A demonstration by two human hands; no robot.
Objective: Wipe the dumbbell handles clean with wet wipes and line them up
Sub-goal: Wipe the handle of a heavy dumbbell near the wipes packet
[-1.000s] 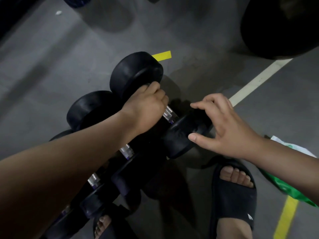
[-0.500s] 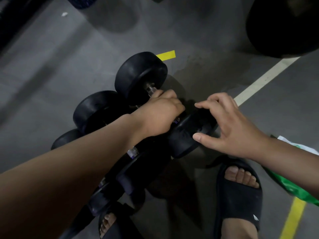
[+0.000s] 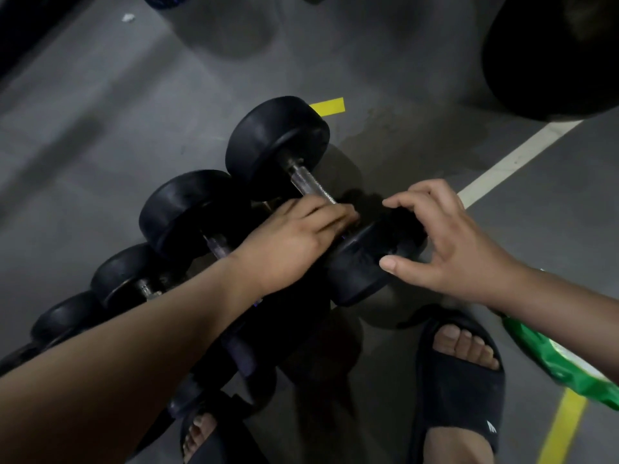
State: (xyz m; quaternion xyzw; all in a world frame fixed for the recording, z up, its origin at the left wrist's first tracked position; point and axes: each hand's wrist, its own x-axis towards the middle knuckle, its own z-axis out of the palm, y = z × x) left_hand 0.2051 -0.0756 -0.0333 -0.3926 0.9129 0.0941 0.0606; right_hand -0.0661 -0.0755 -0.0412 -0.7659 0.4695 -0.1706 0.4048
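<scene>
Several black dumbbells lie side by side in a slanted row on the grey floor. On the farthest dumbbell (image 3: 278, 145), part of the bare metal handle (image 3: 306, 180) shows. My left hand (image 3: 294, 242) is closed around that handle at its near end; no wipe shows in it. My right hand (image 3: 449, 242) cups the same dumbbell's near head (image 3: 365, 259), thumb below and fingers curled over the top. Further dumbbell heads (image 3: 191, 212) (image 3: 130, 272) continue leftward, their handles partly hidden under my left forearm.
A green wet-wipe pack (image 3: 552, 366) lies on the floor under my right forearm. My feet in black sandals (image 3: 459, 386) (image 3: 207, 437) stand close to the row. A large dark object (image 3: 552, 51) fills the top right. A white line (image 3: 516, 159) and yellow tape (image 3: 328, 106) mark the floor.
My left hand has slid along the handle from the far head toward the near head, uncovering the metal bar. My right hand stayed on the near head.
</scene>
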